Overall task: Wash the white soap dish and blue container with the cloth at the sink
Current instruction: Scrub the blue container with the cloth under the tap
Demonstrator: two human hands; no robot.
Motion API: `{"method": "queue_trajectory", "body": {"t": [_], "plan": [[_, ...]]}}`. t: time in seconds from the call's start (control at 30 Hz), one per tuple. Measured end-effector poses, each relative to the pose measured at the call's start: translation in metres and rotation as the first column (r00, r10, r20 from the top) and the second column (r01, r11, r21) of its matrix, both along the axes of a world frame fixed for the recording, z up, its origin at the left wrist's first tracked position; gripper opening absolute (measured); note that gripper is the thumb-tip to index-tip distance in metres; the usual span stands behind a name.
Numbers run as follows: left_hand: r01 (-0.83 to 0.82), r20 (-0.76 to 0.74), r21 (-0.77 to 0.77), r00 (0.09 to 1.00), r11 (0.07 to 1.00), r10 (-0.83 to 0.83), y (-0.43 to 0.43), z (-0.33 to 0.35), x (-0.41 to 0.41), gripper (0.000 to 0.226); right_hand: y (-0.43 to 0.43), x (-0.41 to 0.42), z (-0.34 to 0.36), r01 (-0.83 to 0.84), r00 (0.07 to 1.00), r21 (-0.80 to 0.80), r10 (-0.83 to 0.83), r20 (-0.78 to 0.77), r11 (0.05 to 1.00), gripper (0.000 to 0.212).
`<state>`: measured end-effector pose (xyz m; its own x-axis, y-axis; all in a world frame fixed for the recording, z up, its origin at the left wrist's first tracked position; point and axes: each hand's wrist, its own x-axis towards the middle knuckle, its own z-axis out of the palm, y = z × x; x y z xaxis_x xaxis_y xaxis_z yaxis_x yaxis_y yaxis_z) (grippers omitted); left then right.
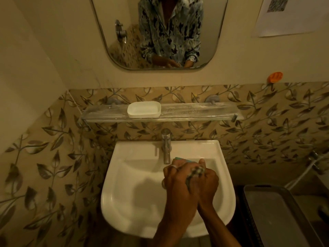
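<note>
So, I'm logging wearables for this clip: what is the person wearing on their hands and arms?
The left hand has a metal ring on one finger; the right hand shows none. Both forearms are bare, with no watch in view. The mirror reflects a blue, white and black patterned shirt.

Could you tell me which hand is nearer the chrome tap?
Left. The left hand is just beside the spout of the chrome tap; the right hand lies farther to its right.
</note>
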<state>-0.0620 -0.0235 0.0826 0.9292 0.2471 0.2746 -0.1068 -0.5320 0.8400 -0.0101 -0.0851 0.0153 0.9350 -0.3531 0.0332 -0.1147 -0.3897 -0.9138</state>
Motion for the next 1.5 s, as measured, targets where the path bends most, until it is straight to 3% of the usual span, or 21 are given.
{"method": "queue_trajectory", "body": {"t": [0.1, 0.23, 0.33, 0.47, 0.53, 0.6, 0.7, 0.83, 0.9, 1.0, 1.07, 1.13, 1.2, 1.3, 1.4, 1.5], "plan": [[-0.071, -0.023, -0.081, 0.997, 0.994, 0.069, 0.012, -0.007, 0.018, 0.031, -0.006, 0.001, 0.009, 0.05, 0.997, 0.054, -0.053, 0.055, 0.997, 0.056], [-0.211, -0.228, -0.196, 0.96, 0.958, 0.165, 0.048, -0.02, 0.047, 0.017, -0.004, -0.004, 0.021, 0.055, 0.991, 0.148, -0.072, 0.115, 0.987, 0.063], [-0.167, -0.098, -0.183, 0.984, 0.969, 0.151, 0.027, -0.01, 0.028, 0.018, -0.005, -0.003, 0.02, 0.096, 0.987, 0.081, -0.105, 0.12, 0.992, 0.056], [-0.036, 0.044, 0.091, 0.999, 0.995, 0.032, -0.017, -0.012, -0.007, 0.027, -0.009, -0.005, 0.017, -0.002, 0.975, -0.033, 0.009, 0.221, 0.999, 0.053], [-0.093, 0.055, 0.016, 0.994, 0.996, 0.092, -0.006, -0.013, 0.005, 0.024, -0.012, -0.005, 0.015, 0.003, 0.978, 0.021, -0.007, 0.208, 1.0, 0.054], [-0.181, -0.043, -0.107, 0.983, 0.978, 0.177, 0.019, -0.014, 0.026, 0.02, -0.012, -0.004, 0.018, 0.035, 0.98, 0.109, -0.056, 0.189, 0.993, 0.06], [-0.2, -0.098, -0.179, 0.978, 0.963, 0.185, 0.034, -0.015, 0.035, 0.015, -0.01, -0.005, 0.017, 0.053, 0.98, 0.168, -0.084, 0.182, 0.984, 0.059], [-0.046, 0.031, -0.04, 0.998, 0.998, 0.047, -0.011, -0.007, -0.007, 0.027, -0.016, -0.003, 0.014, 0.019, 0.974, 0.123, -0.047, 0.222, 0.992, 0.056], [-0.035, 0.061, -0.04, 0.997, 0.999, 0.038, -0.004, -0.006, -0.001, 0.022, -0.018, -0.005, 0.016, -0.016, 0.972, 0.188, -0.029, 0.234, 0.982, 0.057], [-0.071, -0.151, -0.193, 0.988, 0.979, 0.042, 0.043, -0.007, 0.034, 0.016, -0.019, -0.008, 0.023, -0.045, 0.98, 0.363, -0.03, 0.197, 0.931, 0.062], [-0.093, -0.26, -0.424, 0.965, 0.901, -0.023, 0.07, -0.012, 0.046, 0.019, -0.017, -0.003, 0.029, -0.053, 0.983, 0.45, -0.034, 0.183, 0.891, 0.064], [-0.121, -0.265, -0.662, 0.961, 0.74, -0.08, 0.077, -0.012, 0.043, 0.024, -0.017, 0.005, 0.033, -0.1, 0.983, 0.542, -0.003, 0.186, 0.835, 0.069], [-0.083, -0.227, -0.73, 0.966, 0.678, -0.126, 0.07, -0.005, 0.032, 0.025, -0.016, 0.009, 0.033, -0.184, 0.973, 0.56, 0.071, 0.218, 0.808, 0.061], [-0.077, -0.151, -0.622, 0.988, 0.78, -0.023, 0.053, 0.003, 0.019, 0.022, -0.015, 0.008, 0.029, -0.368, 0.923, 0.451, 0.262, 0.281, 0.813, 0.051], [-0.133, -0.041, -0.474, 0.991, 0.87, 0.129, 0.041, 0.005, 0.012, 0.019, -0.021, 0.009, 0.029, -0.535, 0.844, 0.375, 0.456, 0.283, 0.758, 0.033], [-0.138, 0.004, -0.455, 0.988, 0.88, 0.157, 0.036, 0.006, 0.009, 0.019, -0.024, 0.011, 0.033, -0.52, 0.851, 0.419, 0.496, 0.173, 0.744, 0.027]]}}
